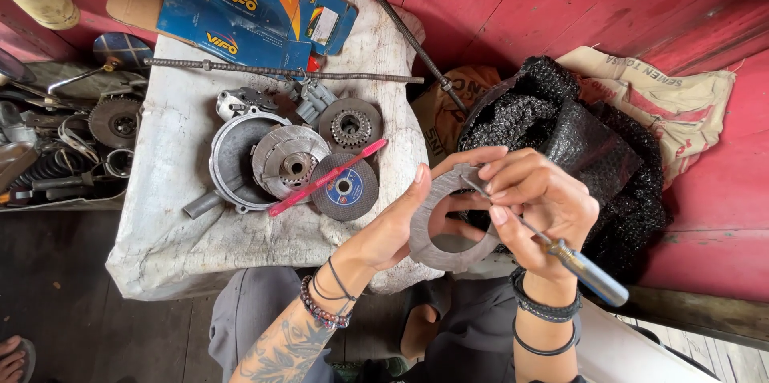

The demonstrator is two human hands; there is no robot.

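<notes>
Two hands work above the near edge of a white cloth-covered surface (172, 223), set against red wooden boards. Largest at the right is a black mesh bag (597, 151), gaping open, its contents too dark to tell, with a tan sack (681, 98) behind it. At the back of the surface lie blue cardboard boxes (240, 18), flaps open, insides hidden. At far left a tray (48, 203) holds a gear, springs and other dark metal parts. Mid-surface sits a round metal housing (228, 163); a ribbed disc (288, 163) rests partly over it. Beside these lie a cutting disc (346, 187) and a pink toothbrush (324, 179) laid across both discs. The left hand (392, 227) holds a grey flat ring (436, 247) in a closed grip, thumb over its upper edge. The right hand (545, 203) pinches a blue-handled screwdriver (561, 251) shut, tip touching the ring's top.
</notes>
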